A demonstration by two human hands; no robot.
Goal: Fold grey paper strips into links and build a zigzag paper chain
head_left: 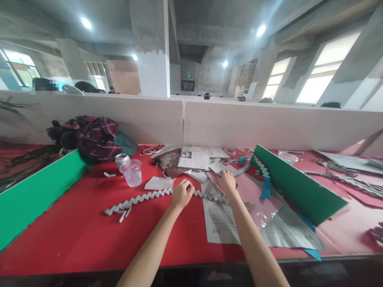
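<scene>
A zigzag chain of folded paper (143, 198) lies across the red table and passes beneath my left hand (182, 194). The fingers of that hand are curled closed over the chain, hiding its middle stretch. Farther right, my right hand (228, 183) rests over loose papers at the edge of a pink sheet (243, 187). Its fingers are slightly apart and bent downward, with the fingertips partly hidden. Small folded paper strips (124, 214) sit by the chain's left end. Under my right forearm is a printed sheet (220, 223).
A clear plastic cup (132, 174) and a can (122, 160) stand at left. Green dividers (293, 183) border both sides. Newspapers (194, 158) and another paper chain with a blue piece (265, 187) lie toward the back. Plaid cloth (97, 137) is heaped back left. Another person's hand (377, 233) shows at far right.
</scene>
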